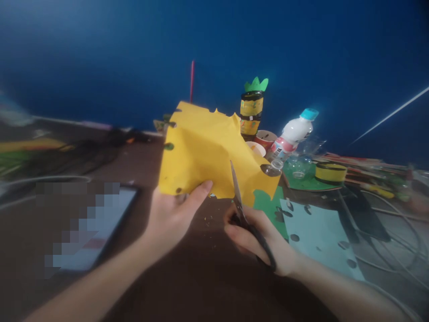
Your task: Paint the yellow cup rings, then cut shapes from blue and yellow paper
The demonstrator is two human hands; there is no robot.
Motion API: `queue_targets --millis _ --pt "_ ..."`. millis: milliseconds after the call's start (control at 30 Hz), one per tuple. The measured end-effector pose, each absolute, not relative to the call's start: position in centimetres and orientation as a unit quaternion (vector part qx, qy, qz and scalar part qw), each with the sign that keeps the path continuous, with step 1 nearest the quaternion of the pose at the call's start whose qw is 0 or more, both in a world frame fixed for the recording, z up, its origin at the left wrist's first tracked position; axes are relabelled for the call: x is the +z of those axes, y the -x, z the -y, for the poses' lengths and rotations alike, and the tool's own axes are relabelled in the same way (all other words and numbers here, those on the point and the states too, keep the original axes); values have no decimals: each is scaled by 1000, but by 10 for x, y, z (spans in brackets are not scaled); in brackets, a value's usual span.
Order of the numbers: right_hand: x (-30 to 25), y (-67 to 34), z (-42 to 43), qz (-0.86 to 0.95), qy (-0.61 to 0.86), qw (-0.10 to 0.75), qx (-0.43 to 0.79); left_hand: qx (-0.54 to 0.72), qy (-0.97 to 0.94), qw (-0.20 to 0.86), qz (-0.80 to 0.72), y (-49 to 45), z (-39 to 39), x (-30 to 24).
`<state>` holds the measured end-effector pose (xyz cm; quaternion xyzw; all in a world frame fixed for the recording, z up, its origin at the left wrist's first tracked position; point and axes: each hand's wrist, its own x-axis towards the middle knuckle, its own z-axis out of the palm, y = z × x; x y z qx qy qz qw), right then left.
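Note:
A yellow sheet of paper [201, 147] with round holes and ragged cut edges is held up above the dark table. My left hand [176, 208] grips its lower left edge, thumb on the near face and the other fingers hidden behind. In my right hand [258, 232] is a pair of scissors [238, 197] with black handles. Their blades point up and lie over the lower right part of the sheet. Whether the blades have paper between them I cannot tell. Below the sheet, small scraps [208, 219] lie on the table.
Behind the sheet stand a yellow-and-black banded cup [251, 109] with a green paper crown, and a tilted white bottle [295, 132]. Light blue punched paper [318, 237] lies right, beside green paper [271, 208]. A tablet-like screen [97, 237] is at left. Cables [402, 219] run along the right.

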<state>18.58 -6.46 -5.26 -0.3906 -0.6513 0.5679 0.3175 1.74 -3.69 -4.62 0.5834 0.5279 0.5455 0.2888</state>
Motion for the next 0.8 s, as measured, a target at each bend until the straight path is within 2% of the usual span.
queue_targets --millis 233,667,800 --pt "-48 -186 63 653 397 278 582 511 -604 240 -563 -11 33 -42" --pt "-46 -187 61 673 403 251 568 475 -645 322 -504 -5 31 -28" --pt "-44 -189 61 683 394 245 564 458 -660 316 -505 -2 29 -25"
